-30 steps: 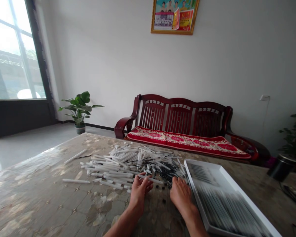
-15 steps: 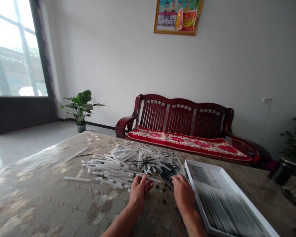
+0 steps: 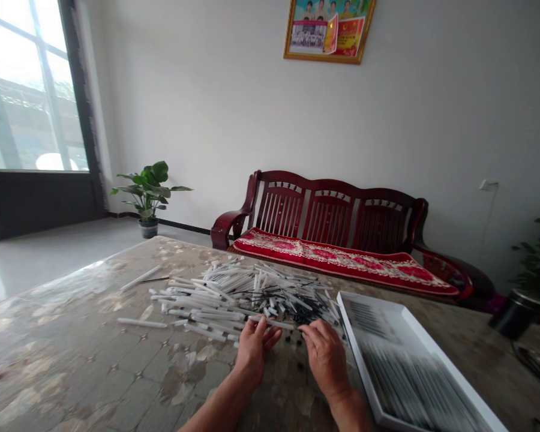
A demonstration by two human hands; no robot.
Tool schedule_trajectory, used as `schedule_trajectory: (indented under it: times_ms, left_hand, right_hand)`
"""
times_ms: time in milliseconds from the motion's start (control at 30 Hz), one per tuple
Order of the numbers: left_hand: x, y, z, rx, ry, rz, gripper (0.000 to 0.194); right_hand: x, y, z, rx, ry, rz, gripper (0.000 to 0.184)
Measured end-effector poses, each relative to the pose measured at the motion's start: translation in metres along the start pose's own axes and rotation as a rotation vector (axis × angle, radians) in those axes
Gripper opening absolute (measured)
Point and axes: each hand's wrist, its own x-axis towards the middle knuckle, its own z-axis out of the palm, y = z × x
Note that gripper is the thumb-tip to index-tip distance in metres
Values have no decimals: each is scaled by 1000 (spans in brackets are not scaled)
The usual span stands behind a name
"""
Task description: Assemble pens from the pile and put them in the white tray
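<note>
The white tube (image 3: 276, 323) is slim, straight and pale, with a smooth, plain barrel; it lies nearly level in the left hand (image 3: 252, 348), well to the left of the tray (image 3: 364, 378). That hand is clamped on it between thumb and fingers, and its right end points toward the tray. The right hand (image 3: 327, 357), between the tube and the tray, has thumb and fingertips drawn together just beside that end; whether they pinch something small, I cannot tell. Left of the tray, the loose pile of white tubes (image 3: 207, 300) spreads behind the hands, with black parts (image 3: 306, 307) heaped on its side nearest the tray. The tray's raised white rim runs close by the right hand, leaving a narrow strip of desk (image 3: 85, 348) between them. Farther left of the tray, past the pile, the patterned desk opens out broadly around a single loose tube (image 3: 141, 323), reaching its far-left edge.
</note>
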Motion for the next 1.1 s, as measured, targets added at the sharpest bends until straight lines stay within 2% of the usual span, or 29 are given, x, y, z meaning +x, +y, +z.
schedule_trajectory:
  times_ms: [333,500,667,767,867,967,1100]
  left_hand:
    - [-1,-3,-4,87,-135,41,29]
    - [-1,-5,-5,65,-70,27,30]
    - [-5,-8,-4,74,-127,8,28]
    - [-6,-4,-1,26,-63,-24,20]
    - [-5,0,1,-16,-3,-49,16]
    - [-8,-3,2,-17,-7,-55,14]
    - [-14,-12,2,-10,-79,-94,15]
  right_hand:
    - [-3,4,5,83,-4,-9,25]
    - [-7,3,10,128,7,-60,35]
    - [-8,0,12,130,28,-118,39]
    - [-4,1,5,52,86,-60,37]
    - [-1,4,2,30,151,50,51]
    - [-4,2,8,195,178,127,58]
    - [-8,-17,13,524,-3,101,63]
